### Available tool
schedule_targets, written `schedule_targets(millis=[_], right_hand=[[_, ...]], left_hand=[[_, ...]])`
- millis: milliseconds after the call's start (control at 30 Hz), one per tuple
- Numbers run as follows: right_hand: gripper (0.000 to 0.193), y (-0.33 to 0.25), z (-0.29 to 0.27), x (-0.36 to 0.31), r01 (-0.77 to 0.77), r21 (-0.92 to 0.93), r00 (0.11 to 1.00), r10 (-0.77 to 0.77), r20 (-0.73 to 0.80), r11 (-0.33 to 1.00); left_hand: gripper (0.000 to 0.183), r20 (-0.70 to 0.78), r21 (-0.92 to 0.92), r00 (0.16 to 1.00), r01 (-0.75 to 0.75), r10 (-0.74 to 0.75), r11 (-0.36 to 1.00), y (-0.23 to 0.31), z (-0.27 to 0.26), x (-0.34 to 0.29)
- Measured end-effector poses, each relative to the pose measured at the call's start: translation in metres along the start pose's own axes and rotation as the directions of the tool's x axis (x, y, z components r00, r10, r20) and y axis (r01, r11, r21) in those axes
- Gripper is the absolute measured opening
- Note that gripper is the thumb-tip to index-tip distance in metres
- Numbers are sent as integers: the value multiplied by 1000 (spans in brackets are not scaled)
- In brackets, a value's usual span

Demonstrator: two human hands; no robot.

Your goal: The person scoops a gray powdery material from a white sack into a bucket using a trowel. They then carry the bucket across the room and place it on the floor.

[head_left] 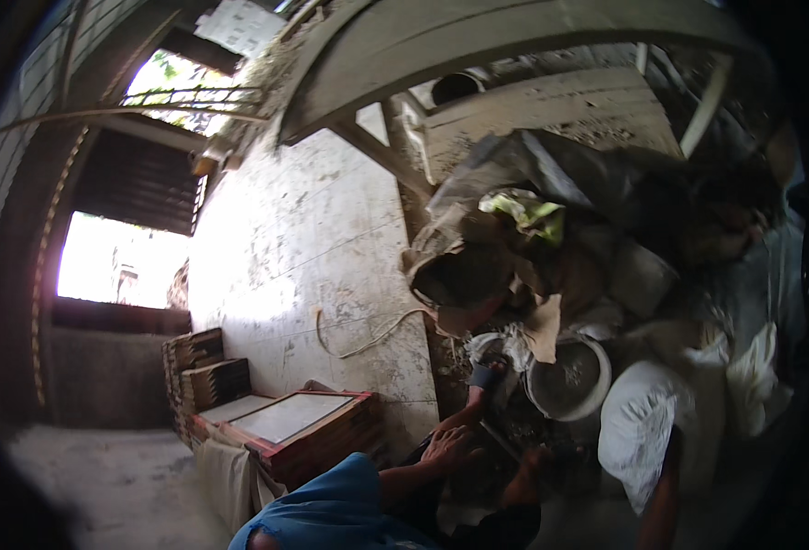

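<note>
White sack (644, 417) sits lower right of frame, just right of the round bucket (605, 374) with grey stuff in it. My right hand (672, 454) is at the sack's right edge; too dark there, can't tell if fingers are closed on it. My left hand (448, 446), bottom centre, lies over my leg (460, 418), fingers loosely spread, nothing pinched.

Handling, my judgement: sack looks bulging and slack, so a full fistful of gathered cloth should beat a fingertip pinch. Left hand could brace the near side. Bucket rim is close; better to clear it so nothing snags or tips. Watch my foot (488, 374) just left of the bucket.

Labels: no brand or writing legible on sack or bucket.
</note>
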State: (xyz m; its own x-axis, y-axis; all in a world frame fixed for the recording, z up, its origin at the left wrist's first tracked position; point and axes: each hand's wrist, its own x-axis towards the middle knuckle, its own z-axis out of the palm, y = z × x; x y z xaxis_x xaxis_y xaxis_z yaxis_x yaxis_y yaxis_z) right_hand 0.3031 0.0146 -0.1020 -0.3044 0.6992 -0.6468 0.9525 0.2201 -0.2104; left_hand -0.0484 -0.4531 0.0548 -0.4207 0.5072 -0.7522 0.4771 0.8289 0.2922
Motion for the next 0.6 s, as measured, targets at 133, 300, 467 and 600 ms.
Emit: schedule_targets(millis=[133,300,467,600], right_hand=[[40,-6,1,9,-23,48,999,21,34,999],[39,-8,5,3,-27,118,998,19,64,993],[38,-6,8,-12,-8,236,997,-12,81,972],[38,-8,2,-47,114,368,991,-133,24,923]], left_hand=[[68,-61,6,998,1,-1,1000,2,6,2],[66,-52,22,999,-7,8,1000,20,-4,-7],[48,32,41,999,0,-1,999,20,-5,-10],[50,-213,13,943,-258,255,966,-3,4,7]])
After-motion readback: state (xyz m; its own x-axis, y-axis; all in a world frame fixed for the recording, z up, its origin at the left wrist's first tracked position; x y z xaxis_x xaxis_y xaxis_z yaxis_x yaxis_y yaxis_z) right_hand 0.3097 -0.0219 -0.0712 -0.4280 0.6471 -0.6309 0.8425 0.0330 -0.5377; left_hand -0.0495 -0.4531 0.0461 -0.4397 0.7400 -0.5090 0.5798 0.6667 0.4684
